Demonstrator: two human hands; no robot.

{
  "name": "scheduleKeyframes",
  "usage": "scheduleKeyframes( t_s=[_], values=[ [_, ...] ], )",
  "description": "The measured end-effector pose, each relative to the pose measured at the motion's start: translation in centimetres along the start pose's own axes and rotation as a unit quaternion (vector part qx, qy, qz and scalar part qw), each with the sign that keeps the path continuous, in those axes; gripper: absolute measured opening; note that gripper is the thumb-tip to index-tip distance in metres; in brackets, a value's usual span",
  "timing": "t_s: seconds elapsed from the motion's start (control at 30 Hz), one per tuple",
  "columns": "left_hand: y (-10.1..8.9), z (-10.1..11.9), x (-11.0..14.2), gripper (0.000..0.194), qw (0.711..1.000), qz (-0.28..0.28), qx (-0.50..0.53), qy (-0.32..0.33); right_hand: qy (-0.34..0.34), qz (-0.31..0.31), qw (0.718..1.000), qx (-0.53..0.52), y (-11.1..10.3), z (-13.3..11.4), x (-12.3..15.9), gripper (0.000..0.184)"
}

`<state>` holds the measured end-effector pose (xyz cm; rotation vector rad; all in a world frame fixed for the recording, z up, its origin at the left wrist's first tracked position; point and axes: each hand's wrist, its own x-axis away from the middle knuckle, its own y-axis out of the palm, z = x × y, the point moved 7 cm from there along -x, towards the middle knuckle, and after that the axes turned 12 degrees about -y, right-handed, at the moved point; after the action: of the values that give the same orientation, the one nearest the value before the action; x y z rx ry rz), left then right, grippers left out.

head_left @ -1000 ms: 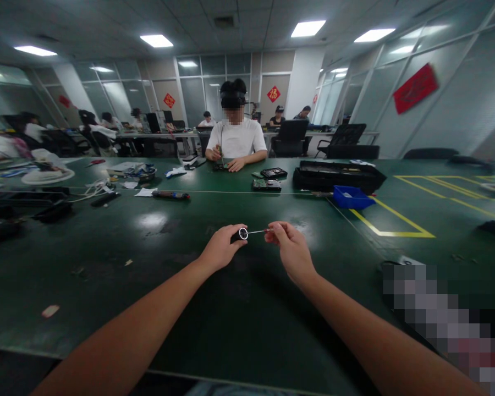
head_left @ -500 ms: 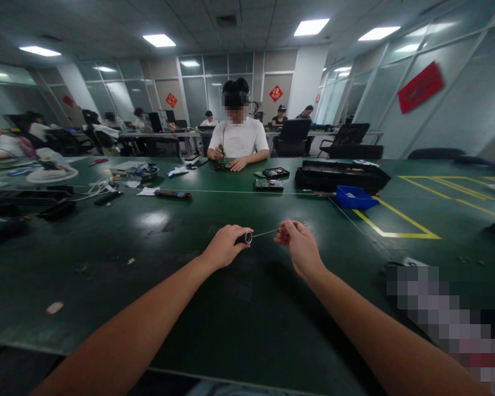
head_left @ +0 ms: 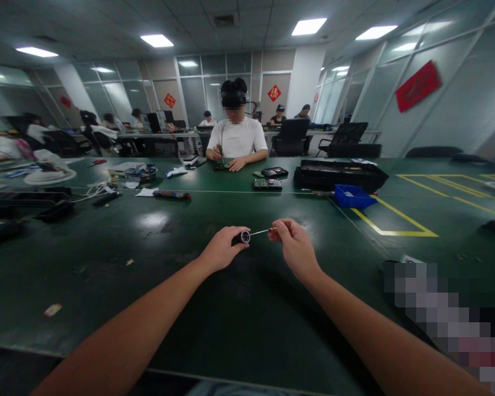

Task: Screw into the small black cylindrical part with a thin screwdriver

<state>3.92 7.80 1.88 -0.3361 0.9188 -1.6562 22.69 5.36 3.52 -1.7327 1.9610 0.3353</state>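
Observation:
Over the green table, my left hand is closed around a short black cylinder with a pale-rimmed round end that faces right and toward me. A thin metal rod spans the gap between my hands. My right hand pinches its right end, where a small reddish bit shows at the fingertips. The rod's left tip meets the cylinder's round end; how far inside it reaches I cannot tell. My right fingers hide the rest of the rod.
Across the green table, a person in a white shirt works on a small item. Hard drives, a black tray and a blue bin lie ahead to the right. A dark pen-like tool lies ahead left.
My right hand has shifted slightly left, closer to the cylinder, so less of the rod shows. The cylinder's round end has turned a little more toward me.

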Motion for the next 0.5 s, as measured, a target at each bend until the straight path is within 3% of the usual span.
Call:
scheduleKeyframes(
  t_s=[0.23,0.43,0.5],
  values=[
    [-0.3,0.3,0.1,0.037,1.0,0.008,0.017,-0.008,-0.023,-0.007,1.0,0.012,0.0,-0.4,0.0,0.033],
    [0.0,0.4,0.3,0.037,1.0,0.006,0.014,0.005,-0.069,-0.03,0.974,0.213,-0.4,-3.1,0.4,0.039],
    [0.0,0.5,0.4,0.037,1.0,0.007,0.013,0.01,-0.093,-0.039,0.967,0.235,-0.1,-3.7,0.5,0.036]
  ],
)
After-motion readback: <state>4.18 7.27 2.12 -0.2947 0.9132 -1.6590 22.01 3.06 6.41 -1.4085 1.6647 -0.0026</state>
